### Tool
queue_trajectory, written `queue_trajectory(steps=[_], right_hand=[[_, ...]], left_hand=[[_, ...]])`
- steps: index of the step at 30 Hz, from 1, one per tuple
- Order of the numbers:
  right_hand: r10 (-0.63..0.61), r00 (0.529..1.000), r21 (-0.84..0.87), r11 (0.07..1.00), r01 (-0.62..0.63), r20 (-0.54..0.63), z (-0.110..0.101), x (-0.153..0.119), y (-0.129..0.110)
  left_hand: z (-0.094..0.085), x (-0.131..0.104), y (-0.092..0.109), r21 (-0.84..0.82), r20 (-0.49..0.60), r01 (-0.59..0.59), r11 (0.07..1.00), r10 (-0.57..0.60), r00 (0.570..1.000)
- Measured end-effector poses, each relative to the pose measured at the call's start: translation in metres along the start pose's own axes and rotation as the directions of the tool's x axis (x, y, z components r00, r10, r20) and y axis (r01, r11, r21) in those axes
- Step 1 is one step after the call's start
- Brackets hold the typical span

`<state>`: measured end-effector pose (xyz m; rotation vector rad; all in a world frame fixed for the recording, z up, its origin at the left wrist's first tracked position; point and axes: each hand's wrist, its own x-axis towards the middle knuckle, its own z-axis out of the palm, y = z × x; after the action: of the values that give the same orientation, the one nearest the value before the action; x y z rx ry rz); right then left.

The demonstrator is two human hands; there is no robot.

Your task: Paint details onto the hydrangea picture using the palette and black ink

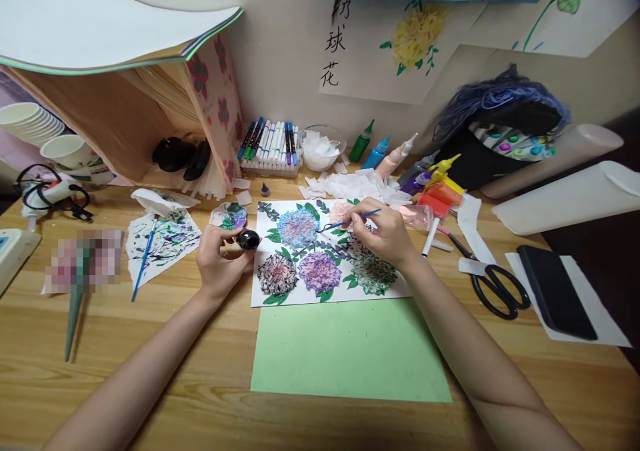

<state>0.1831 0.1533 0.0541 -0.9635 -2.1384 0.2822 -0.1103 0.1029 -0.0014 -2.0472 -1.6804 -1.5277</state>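
Observation:
My right hand [383,231] pinches a thin blue paintbrush [356,219], its tip over the white sheet [265,298] by the blue and pink flower [299,228]. In my left hand [220,258] is a small dark bottle [249,239], its round mouth facing me, at the sheet's left edge. Raised, crinkled flowers in several colours cover the sheet, among them a purple one [320,272] and a black and pink one [277,275], with painted green leaves around them. Beneath the sheet lies green paper [350,358]. My right hand partly hides the flowers at the upper right.
Left are a paint-smeared tissue [173,244] with another brush [145,261] and a paint palette [229,216]. Behind stand markers [270,141], a bowl [320,150], paper scraps [355,186] and paint bottles [377,152]. Scissors [493,288] and a black phone [556,292] lie right.

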Motion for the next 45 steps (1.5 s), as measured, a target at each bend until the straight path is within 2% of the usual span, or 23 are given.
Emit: queue_trajectory(steps=[9, 15, 22, 27, 35, 39, 45], right_hand=[[0.011, 1.000, -0.006, 1.000, -0.011, -0.016, -0.004, 0.001, 0.002], [0.039, 0.999, 0.007, 0.999, -0.039, 0.023, -0.001, -0.001, 0.006], [0.077, 0.997, -0.012, 0.997, -0.077, -0.006, -0.005, -0.001, 0.009], [0.055, 0.998, 0.015, 0.998, -0.055, 0.034, -0.003, -0.001, 0.010], [0.081, 0.997, -0.007, 0.997, -0.081, -0.004, -0.006, -0.002, 0.013], [0.047, 0.999, 0.018, 0.999, -0.047, 0.016, -0.006, -0.001, 0.012], [0.041, 0.999, -0.042, 0.998, -0.041, 0.013, -0.004, -0.001, 0.015]], left_hand=[[0.000, 0.000, -0.001, -0.016, -0.004, -0.013, 1.000, 0.013, 1.000], [0.000, 0.000, -0.001, -0.004, -0.004, -0.010, 1.000, 0.010, 1.000], [0.000, 0.000, 0.000, -0.020, 0.004, 0.013, 1.000, -0.013, 1.000], [0.000, 0.000, 0.000, -0.020, 0.002, 0.010, 1.000, -0.010, 1.000], [-0.001, 0.001, 0.001, -0.020, -0.002, 0.001, 1.000, -0.001, 1.000], [0.000, 0.001, 0.001, -0.023, 0.005, 0.013, 1.000, -0.013, 1.000], [-0.001, 0.000, 0.001, -0.026, 0.008, 0.019, 0.999, -0.019, 1.000]])
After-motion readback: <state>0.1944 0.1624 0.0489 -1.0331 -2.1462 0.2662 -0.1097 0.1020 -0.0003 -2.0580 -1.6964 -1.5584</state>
